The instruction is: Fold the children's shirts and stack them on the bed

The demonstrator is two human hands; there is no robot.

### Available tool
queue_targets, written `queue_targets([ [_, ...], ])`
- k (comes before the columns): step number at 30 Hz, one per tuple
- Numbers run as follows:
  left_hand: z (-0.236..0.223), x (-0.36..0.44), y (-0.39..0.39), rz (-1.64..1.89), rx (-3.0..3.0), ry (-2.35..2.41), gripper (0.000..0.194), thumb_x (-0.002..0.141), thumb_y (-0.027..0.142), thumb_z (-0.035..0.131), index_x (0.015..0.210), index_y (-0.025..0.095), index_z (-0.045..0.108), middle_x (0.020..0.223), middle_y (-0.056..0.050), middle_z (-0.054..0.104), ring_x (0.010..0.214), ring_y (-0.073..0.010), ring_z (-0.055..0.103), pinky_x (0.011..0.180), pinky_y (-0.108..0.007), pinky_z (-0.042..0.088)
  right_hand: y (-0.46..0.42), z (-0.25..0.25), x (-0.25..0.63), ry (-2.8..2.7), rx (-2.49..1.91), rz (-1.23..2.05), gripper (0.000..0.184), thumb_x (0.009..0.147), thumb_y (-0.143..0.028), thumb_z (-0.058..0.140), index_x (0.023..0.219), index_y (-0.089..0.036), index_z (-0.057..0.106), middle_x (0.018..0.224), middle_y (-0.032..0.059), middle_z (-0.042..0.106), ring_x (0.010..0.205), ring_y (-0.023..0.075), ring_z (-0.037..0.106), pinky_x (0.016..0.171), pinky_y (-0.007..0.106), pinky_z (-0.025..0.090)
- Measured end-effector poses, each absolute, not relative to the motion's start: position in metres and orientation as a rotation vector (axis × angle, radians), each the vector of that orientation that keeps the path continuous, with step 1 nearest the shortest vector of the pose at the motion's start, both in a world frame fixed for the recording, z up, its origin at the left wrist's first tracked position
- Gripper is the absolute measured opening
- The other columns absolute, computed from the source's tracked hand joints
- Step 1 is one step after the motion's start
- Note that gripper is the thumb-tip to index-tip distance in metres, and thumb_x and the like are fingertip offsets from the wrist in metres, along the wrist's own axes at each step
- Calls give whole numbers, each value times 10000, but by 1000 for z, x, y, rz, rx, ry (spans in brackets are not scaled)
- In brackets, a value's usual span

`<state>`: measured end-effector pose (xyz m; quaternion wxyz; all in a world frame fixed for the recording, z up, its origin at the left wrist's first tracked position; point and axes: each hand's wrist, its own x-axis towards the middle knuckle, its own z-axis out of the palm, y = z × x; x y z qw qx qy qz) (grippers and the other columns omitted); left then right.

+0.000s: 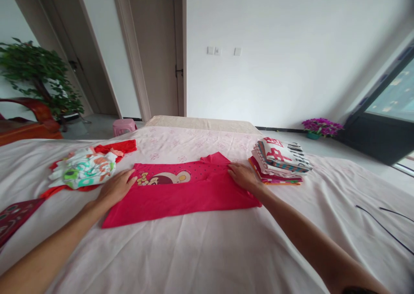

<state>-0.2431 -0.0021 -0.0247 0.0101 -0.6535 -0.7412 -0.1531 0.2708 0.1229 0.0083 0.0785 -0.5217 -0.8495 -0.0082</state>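
A pink-red shirt (184,201) with a cartoon bear print and small dots lies on the bed in front of me, its near part folded up over part of the print. My left hand (117,187) rests at the shirt's left edge, fingers stretched out and thumb apart. On the right edge lies my right hand (243,176), its fingers spread flat over the cloth. Just beyond that hand stands a stack of folded clothes (280,162), topped by a white piece with red and black marks. To the left is a loose heap of clothes (90,169), white-patterned and red.
A pale sheet (200,251) covers the bed. Dark red printed cloth (19,216) lies at far left, and black cords (381,225) at right. Beyond are a pink stool (124,126), a leafy plant (39,74), a wooden chair (32,117) and purple flowers (321,126).
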Motion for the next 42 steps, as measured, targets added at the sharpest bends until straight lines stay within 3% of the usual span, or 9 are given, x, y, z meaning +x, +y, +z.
queue_targets([
  [4, -12, -255, 35, -477, -1933, -2413, 544, 885, 356, 425, 1337, 71, 526, 1334, -202, 590, 1243, -276, 547, 1031, -359, 401, 151, 28, 247, -2444, -1611, -6, 367, 938, -242, 421, 1245, -198, 617, 1234, 123, 649, 1139, 255, 590, 957, 345, 425],
  [11, -5, -248, 64, -344, -1924, -2452, 505, 797, 338, 551, 1261, 146, 605, 1218, -162, 669, 1131, -271, 619, 927, -318, 445, 186, 29, 203, -2342, -1828, 169, 627, 774, -170, 535, 1398, -133, 479, 1325, 209, 568, 1177, 297, 564, 910, 377, 465],
  [14, -2, -247, 65, -323, -1904, -2503, 376, 803, 361, 531, 1086, 168, 685, 1077, -143, 722, 986, -270, 670, 807, -309, 476, 192, 27, 198, -2317, -1911, 237, 472, 734, -190, 574, 1198, -136, 641, 1150, 202, 667, 1032, 308, 640, 805, 367, 493],
  [17, 5, -246, 60, -345, -1881, -2499, 350, 822, 379, 493, 1032, 169, 678, 1070, -137, 716, 972, -270, 664, 784, -314, 472, 191, 32, 201, -2327, -1890, 298, 326, 737, -172, 559, 1021, -188, 718, 1000, 116, 726, 953, 255, 664, 756, 295, 476],
  [23, 29, -240, 7, -604, -1894, -2241, 274, 832, 404, 492, 965, 200, 617, 1087, -90, 675, 1022, -249, 615, 857, -322, 453, 156, 51, 239, -2202, -1464, 130, 300, 766, -136, 492, 980, -199, 692, 1042, 63, 673, 917, 179, 622, 776, 247, 455],
  [28, 16, -233, -57, -647, -2126, -2158, 177, 786, 334, 536, 910, 226, 601, 995, -41, 679, 927, -223, 616, 837, -311, 456, 94, 40, 278, -2264, -1174, 94, 237, 761, -116, 523, 930, -217, 655, 1118, 65, 633, 1017, 197, 592, 869, 288, 464],
  [33, -2, -226, -78, -548, -2274, -2089, 162, 731, 271, 543, 871, 264, 623, 987, -27, 691, 997, -233, 605, 916, -320, 433, 60, 26, 283, -2543, -1147, 46, 508, 718, -63, 527, 1196, -212, 615, 1151, 79, 653, 1109, 226, 547, 965, 346, 413],
  [38, 7, -227, -69, -622, -2221, -2177, 178, 725, 287, 515, 868, 243, 613, 950, -30, 703, 916, -221, 636, 846, -303, 457, 65, 33, 282, -2548, -1110, 95, 325, 727, -66, 526, 942, -225, 710, 950, 49, 685, 969, 208, 580, 896, 328, 432],
  [42, 11, -229, -69, -650, -2251, -2219, 177, 704, 232, 479, 842, 230, 590, 923, -14, 693, 895, -201, 641, 817, -278, 458, 62, 42, 295, -2382, -1074, 206, 285, 699, -54, 536, 877, -207, 698, 865, 36, 666, 854, 179, 591, 798, 279, 458],
])
